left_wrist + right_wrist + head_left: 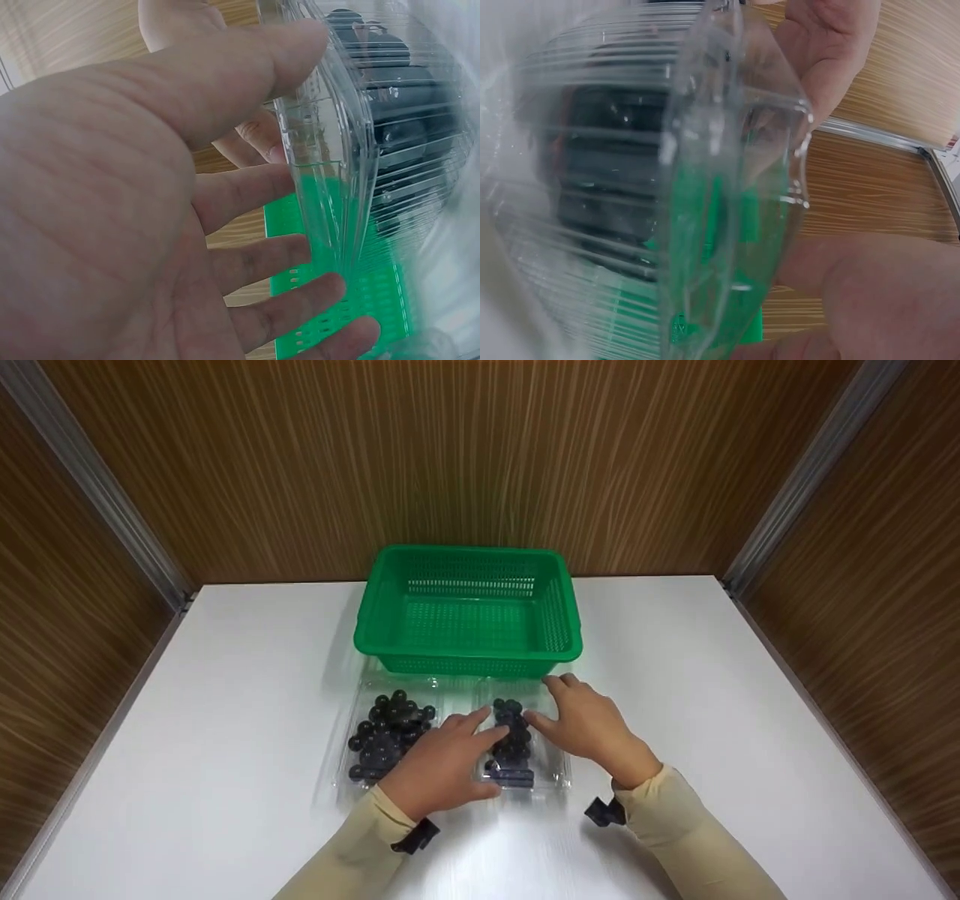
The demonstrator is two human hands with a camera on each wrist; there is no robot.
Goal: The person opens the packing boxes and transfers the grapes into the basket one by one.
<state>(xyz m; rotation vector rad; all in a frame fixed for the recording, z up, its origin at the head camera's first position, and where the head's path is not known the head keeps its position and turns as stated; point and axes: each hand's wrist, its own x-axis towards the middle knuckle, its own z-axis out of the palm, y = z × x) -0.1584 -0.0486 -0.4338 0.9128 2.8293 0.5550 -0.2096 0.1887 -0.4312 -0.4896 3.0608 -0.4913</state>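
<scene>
Two clear plastic boxes with dark grapes stand side by side on the white table. My left hand (442,765) lies between them, fingers spread over the left edge of the right box (551,757); in the left wrist view its thumb and fingers (262,251) are straight beside the clear rim. Over that box's right back corner is my right hand (592,724), thumb toward the grapes (512,735), fingers near the back edge. The right wrist view shows this hand (885,292) by the clear lid (769,187). The left box (345,765) holds more grapes (390,735).
A green perforated basket (469,652) stands directly behind the boxes, with no contents visible. Wood-grain panels (465,457) enclose the white table (225,735) at the back and both sides, with metal strips at the corners.
</scene>
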